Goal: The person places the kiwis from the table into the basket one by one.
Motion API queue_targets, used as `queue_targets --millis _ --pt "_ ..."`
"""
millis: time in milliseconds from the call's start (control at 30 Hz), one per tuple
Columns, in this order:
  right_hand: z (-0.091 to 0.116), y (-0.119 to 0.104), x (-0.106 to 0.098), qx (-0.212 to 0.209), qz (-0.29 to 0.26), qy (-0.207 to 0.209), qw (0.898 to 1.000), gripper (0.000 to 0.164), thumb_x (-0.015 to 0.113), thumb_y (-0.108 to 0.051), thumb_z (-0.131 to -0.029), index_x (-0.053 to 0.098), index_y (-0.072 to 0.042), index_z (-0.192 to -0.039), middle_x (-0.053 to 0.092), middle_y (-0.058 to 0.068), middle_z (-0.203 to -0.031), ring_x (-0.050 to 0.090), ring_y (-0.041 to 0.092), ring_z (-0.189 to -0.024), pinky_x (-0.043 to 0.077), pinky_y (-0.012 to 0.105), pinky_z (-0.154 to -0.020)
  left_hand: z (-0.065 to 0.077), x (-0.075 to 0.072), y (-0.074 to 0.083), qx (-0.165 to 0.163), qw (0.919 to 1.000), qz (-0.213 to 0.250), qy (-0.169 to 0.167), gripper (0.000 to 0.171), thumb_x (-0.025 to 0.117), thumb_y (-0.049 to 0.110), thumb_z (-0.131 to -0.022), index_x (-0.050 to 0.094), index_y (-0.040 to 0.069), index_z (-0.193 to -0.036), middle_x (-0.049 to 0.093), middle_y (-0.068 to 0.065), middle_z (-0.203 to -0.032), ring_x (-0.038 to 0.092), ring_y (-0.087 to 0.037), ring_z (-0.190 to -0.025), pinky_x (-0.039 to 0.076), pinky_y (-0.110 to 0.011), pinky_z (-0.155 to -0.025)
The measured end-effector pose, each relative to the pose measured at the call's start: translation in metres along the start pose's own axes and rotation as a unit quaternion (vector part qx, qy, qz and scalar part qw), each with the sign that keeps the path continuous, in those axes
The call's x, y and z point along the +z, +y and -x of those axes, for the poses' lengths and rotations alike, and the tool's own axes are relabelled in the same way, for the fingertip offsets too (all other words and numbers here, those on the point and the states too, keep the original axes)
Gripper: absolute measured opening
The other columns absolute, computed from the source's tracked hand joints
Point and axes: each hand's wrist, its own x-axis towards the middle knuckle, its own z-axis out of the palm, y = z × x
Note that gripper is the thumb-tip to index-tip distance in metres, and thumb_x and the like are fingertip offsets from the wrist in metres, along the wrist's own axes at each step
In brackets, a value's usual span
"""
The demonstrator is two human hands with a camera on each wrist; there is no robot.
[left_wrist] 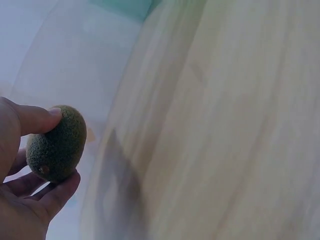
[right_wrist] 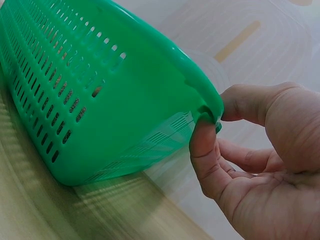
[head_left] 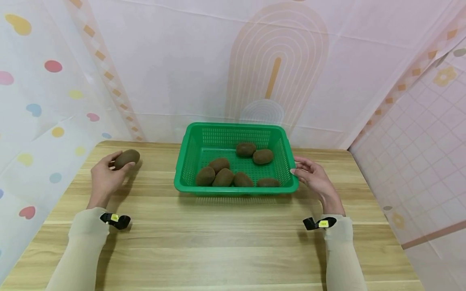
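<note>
A brown, fuzzy kiwi point(head_left: 127, 159) is gripped between the thumb and fingers of my left hand point(head_left: 106, 178), over the left end of the table. In the left wrist view the same kiwi point(left_wrist: 57, 144) shows its stem end, with the thumb on one side and fingertips on the other. My right hand point(head_left: 316, 178) pinches the right rim of a green plastic basket point(head_left: 236, 189), thumb on top and fingers curled under the lip in the right wrist view. Several kiwis lie inside, two at the back right, such as one kiwi point(head_left: 263, 156), the others along the front wall.
The wooden table point(head_left: 218, 242) carries the basket near its back edge. Behind it hangs a pale patterned cloth point(head_left: 182, 72), and similar cloths close off the left and right sides. Each wrist wears a small black camera, as the left camera point(head_left: 115, 220) shows.
</note>
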Motion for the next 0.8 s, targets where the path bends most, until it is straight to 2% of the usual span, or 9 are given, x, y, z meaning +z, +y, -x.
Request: queue_targets --millis 333,500,667,800 --pt "0.001 0.001 -0.001 -0.003 -0.009 -0.003 1.000 0.057 0.062 -0.007 -0.102 0.040 0.000 -0.154 0.061 -0.001 -0.115 0.064 0.005 -0.100 0.056 0.019 -0.086 0.005 0.005 0.027 0.038 0.9991 0.018 0.007 0.067 0.071 0.038 -0.097 0.050 0.009 -0.152 0.052 -0.024 -0.150 0.056 -0.035 -0.121 0.042 0.000 -0.074" --pt "0.001 0.001 -0.001 -0.006 -0.015 -0.006 1.000 0.057 0.062 -0.007 -0.101 0.040 0.001 -0.154 0.062 -0.002 -0.113 0.064 0.004 -0.099 0.056 0.019 -0.086 0.007 0.009 0.041 0.048 0.9985 0.024 0.008 0.066 0.073 0.038 -0.095 0.053 0.011 -0.151 0.053 -0.023 -0.149 0.057 -0.034 -0.119 0.043 -0.001 -0.075" --pt "0.000 0.002 -0.001 -0.010 -0.023 -0.006 1.000 0.057 0.063 -0.007 -0.101 0.041 0.001 -0.153 0.062 -0.002 -0.113 0.065 0.005 -0.099 0.056 0.019 -0.085 0.011 0.011 0.055 0.058 0.9975 0.040 0.004 0.068 0.074 0.043 -0.093 0.053 0.015 -0.152 0.054 -0.018 -0.150 0.054 -0.022 -0.121 0.045 -0.001 -0.078" --pt "0.001 0.002 -0.001 -0.007 -0.019 -0.005 1.000 0.057 0.064 -0.008 -0.101 0.041 0.000 -0.153 0.062 -0.002 -0.114 0.065 0.005 -0.100 0.056 0.019 -0.086 0.015 0.014 0.065 0.060 0.9964 0.059 0.001 0.066 0.075 0.040 -0.093 0.054 0.017 -0.151 0.054 -0.016 -0.150 0.054 -0.017 -0.121 0.047 -0.002 -0.081"
